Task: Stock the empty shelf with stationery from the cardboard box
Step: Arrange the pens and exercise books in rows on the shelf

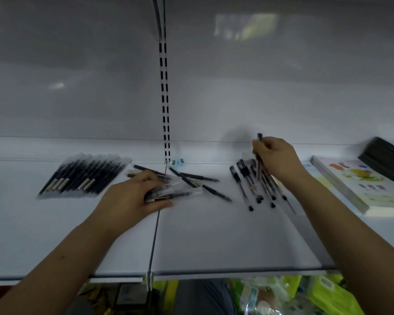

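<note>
Head view: the left hand [132,196] grips a pen bundle [168,193] on the shelf [214,235]. At 2 o'clock, the right hand [275,158] pinches one pen [259,160].

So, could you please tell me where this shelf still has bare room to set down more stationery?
The white shelf is bare along its front, from both hands to the front edge, and left of the row of dark wrapped pens. It is crowded mid-shelf: loose black pens between the left hand and right hand, then colourful booklets on the right.
</note>
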`<state>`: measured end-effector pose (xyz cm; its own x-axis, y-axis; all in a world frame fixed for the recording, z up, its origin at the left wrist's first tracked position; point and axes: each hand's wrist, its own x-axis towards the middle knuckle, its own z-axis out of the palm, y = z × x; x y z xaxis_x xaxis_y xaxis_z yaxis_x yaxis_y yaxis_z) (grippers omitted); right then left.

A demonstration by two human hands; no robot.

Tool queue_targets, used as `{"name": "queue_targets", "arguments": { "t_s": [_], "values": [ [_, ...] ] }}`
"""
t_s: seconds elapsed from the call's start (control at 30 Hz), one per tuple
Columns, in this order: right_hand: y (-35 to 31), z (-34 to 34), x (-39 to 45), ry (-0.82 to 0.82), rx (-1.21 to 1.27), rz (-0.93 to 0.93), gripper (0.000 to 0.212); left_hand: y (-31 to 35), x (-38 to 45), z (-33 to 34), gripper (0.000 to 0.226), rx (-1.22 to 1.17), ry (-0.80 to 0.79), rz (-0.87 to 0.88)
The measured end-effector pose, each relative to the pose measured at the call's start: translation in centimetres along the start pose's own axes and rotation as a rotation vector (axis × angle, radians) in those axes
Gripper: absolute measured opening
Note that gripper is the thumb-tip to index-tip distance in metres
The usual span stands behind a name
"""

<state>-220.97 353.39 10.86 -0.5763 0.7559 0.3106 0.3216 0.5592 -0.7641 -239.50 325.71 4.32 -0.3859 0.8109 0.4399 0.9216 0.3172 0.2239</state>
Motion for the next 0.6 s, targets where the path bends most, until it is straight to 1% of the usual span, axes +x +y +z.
{"name": "queue_targets", "arguments": {
  "t_s": [0.03,0.07,0.13,0.17,0.2,0.27,0.3,0.33,0.37,0.47,0.5,0.6],
  "values": [
    [0.3,-0.1,0.5,-0.057,-0.226,-0.036,0.041,0.0,0.0,0.1,0.068,0.007,0.007,-0.013],
    [0.7,0.0,0.8,-0.13,-0.39,-0.038,0.041,0.0,0.1,0.1,0.074,0.007,0.021,-0.025],
    [1.7,0.6,1.1,-0.235,-0.591,-0.026,0.041,-0.1,0.0,0.2,0.08,0.009,0.034,-0.032],
    [2.1,1.1,1.0,-0.248,-0.656,-0.029,0.04,-0.2,0.0,0.1,0.077,0.02,0.034,-0.029],
    [2.2,1.6,0.7,-0.232,-0.693,-0.043,0.039,-0.2,-0.1,0.0,0.069,0.038,0.034,-0.027],
    [1.7,2.1,0.0,-0.135,-0.688,-0.117,0.033,-0.3,-0.2,-0.2,0.047,0.064,0.036,-0.037],
    [1.1,2.3,-0.5,-0.107,-0.631,-0.178,0.029,-0.3,-0.3,-0.3,0.037,0.065,0.05,-0.052],
    [0.5,2.5,-1.0,-0.128,-0.579,-0.237,0.025,-0.2,-0.4,-0.5,0.029,0.06,0.069,-0.071],
    [-0.1,2.7,-1.7,-0.195,-0.558,-0.29,0.024,-0.1,-0.4,-0.7,0.025,0.058,0.082,-0.091],
    [-1.5,3.7,-3.8,-0.46,-0.64,-0.34,0.022,0.1,-0.4,-1.0,0.025,0.047,0.06,-0.111],
    [-1.5,4.0,-4.2,-0.493,-0.648,-0.344,0.02,0.1,-0.4,-1.0,0.027,0.03,0.044,-0.104],
    [-1.7,4.7,-4.7,-0.479,-0.603,-0.353,0.012,-0.1,-0.4,-1.0,0.034,0.048,-0.031,-0.075]
  ]
}}
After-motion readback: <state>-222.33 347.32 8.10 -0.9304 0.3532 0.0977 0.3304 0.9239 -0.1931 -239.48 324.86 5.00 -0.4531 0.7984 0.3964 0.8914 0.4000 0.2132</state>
